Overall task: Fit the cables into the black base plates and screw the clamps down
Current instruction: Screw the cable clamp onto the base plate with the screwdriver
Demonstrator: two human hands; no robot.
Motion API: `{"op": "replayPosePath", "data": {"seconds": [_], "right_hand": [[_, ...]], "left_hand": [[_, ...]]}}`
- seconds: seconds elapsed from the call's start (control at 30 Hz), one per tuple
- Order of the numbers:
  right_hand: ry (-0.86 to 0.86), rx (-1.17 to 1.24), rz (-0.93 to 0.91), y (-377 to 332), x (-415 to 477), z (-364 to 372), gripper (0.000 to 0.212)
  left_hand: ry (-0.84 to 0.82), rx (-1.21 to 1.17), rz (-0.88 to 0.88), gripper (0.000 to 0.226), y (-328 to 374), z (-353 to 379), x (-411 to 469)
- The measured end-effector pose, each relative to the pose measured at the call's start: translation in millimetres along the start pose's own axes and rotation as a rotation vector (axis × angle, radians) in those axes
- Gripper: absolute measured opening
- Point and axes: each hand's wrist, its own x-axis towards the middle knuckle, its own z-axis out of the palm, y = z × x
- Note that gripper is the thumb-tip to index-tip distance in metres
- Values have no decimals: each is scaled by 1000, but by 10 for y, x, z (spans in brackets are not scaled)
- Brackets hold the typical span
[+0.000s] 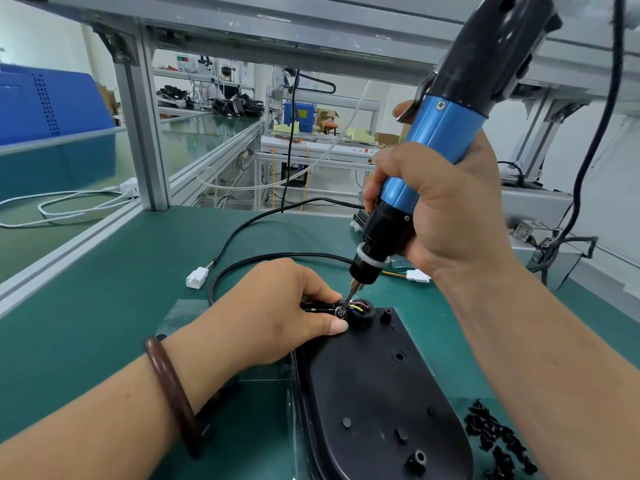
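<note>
Right hand (446,209) grips the blue screwdriver (446,129), bit on the clamp (321,308).
Left hand (277,306) pinches the cable (221,275) at the far corner of the black base plate (381,393); fingers (317,289) hide most of the clamp.

Left hand (277,306), right hand (446,209): curled fingers (388,164).

No legible text, label, brand or number anywhere.
</note>
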Motion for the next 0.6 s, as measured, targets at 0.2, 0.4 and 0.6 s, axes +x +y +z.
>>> {"op": "replayPosePath", "data": {"seconds": [0.2,0.4,0.6], "right_hand": [[-145,26,-66,-18,-38,1,30],[-208,66,-69,-16,-47,3,30],[-204,33,-46,-11,-19,33,29]], "left_hand": [[13,16,32,28,-21,8,17],[24,-15,67,19,-16,9,10],[35,-40,75,22,-29,13,14]]}}
